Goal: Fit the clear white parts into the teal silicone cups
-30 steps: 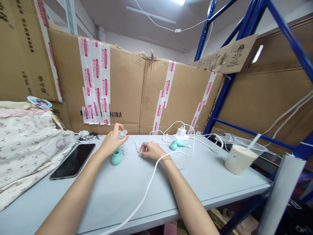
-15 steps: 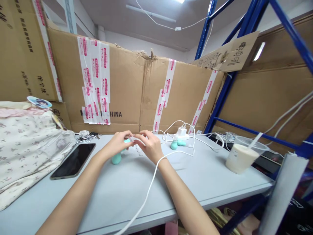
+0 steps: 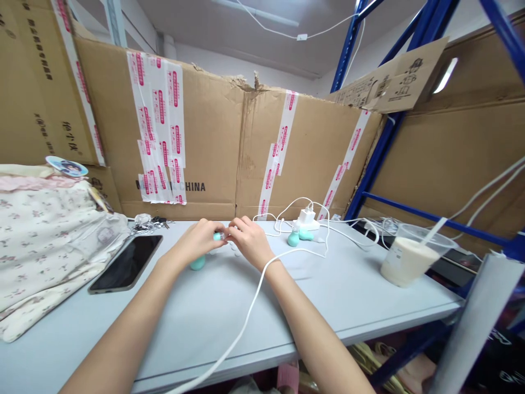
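My left hand (image 3: 200, 239) is closed around a small teal device (image 3: 198, 262) whose rounded base rests on the grey table (image 3: 205, 317). My right hand (image 3: 250, 241) meets it fingertip to fingertip and pinches a small clear cap (image 3: 223, 236) against the teal tip. A few small white pieces lie on the table just behind my hands, mostly hidden. A second teal device (image 3: 297, 237) lies further right beside a white charger (image 3: 307, 219) with looped white cables.
A dark phone (image 3: 126, 262) lies at the left next to floral cloth (image 3: 45, 235) and keys (image 3: 151, 221). A plastic cup of pale drink (image 3: 408, 257) stands at the right. Taped cardboard walls (image 3: 213, 148) and a blue rack (image 3: 369, 158) enclose the table. A white cable (image 3: 246, 323) crosses my right wrist.
My right hand left the loose white pieces on the table and rose to join my left hand at the teal device's tip. The camera tilted slightly downward.
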A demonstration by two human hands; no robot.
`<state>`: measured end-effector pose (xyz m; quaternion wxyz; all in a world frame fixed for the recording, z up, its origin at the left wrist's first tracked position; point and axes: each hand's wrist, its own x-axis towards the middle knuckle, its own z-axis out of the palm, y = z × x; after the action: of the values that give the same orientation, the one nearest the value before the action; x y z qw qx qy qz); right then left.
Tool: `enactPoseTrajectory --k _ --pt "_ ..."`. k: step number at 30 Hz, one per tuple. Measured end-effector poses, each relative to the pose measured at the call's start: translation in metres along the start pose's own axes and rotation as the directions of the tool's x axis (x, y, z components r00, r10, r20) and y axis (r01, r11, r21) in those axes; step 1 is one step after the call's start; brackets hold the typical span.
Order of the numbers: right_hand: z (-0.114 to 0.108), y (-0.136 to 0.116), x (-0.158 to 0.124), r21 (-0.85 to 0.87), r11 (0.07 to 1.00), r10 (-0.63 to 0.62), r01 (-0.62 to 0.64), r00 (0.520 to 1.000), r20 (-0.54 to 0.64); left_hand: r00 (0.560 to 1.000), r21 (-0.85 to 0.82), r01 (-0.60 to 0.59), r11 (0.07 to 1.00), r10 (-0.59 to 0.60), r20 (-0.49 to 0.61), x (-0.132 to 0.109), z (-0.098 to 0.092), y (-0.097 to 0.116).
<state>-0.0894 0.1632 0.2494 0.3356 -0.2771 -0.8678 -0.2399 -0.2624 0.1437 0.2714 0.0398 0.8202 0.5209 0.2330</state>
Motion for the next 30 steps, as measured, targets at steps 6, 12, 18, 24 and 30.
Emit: enactPoseTrajectory --k 6,12,18,24,30 --pt "0.004 0.002 -0.003 -0.029 0.998 -0.047 0.05 0.996 0.075 0.999 0.19 -0.016 0.982 0.01 0.033 0.0 0.005 0.002" --pt "0.003 0.004 -0.003 -0.023 0.998 -0.053 0.055 0.996 0.077 0.999 0.186 -0.04 0.982 0.035 0.026 -0.002 0.002 0.006" --pt "-0.003 -0.001 -0.002 -0.098 0.995 -0.005 0.016 0.994 0.109 0.999 0.275 -0.033 0.961 0.04 -0.021 -0.002 -0.002 0.011" --pt "0.0 -0.001 -0.002 -0.023 0.998 0.055 -0.052 0.991 0.125 0.999 0.292 -0.002 0.956 0.016 -0.047 -0.002 -0.005 0.012" --pt "0.003 0.0 -0.002 0.169 0.967 0.188 -0.192 0.981 0.041 0.998 0.278 0.024 0.96 -0.006 -0.068 -0.002 -0.008 0.013"
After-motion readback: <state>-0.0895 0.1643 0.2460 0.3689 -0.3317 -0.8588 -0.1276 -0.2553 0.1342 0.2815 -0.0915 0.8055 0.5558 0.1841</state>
